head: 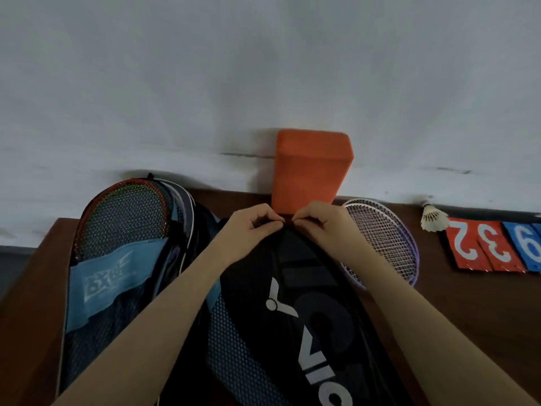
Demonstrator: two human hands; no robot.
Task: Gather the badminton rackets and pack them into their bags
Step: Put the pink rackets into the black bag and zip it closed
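A black racket bag [295, 312] with white lettering lies in the middle of the brown table [468, 312]. My left hand [253, 230] and my right hand [317, 225] both pinch its far top end, fingertips almost touching. To the left lies a blue and black bag [111, 282] with a red-framed racket [123, 212] head on top of it. Two purple and white rackets [386, 241] lie partly under the black bag's right side, heads toward the wall.
An orange block [310, 168] stands against the white wall just beyond my hands. A white shuttlecock [433, 219] and red and blue score cards [497, 247] lie at the right. The table's left edge [38, 253] runs beside the blue bag.
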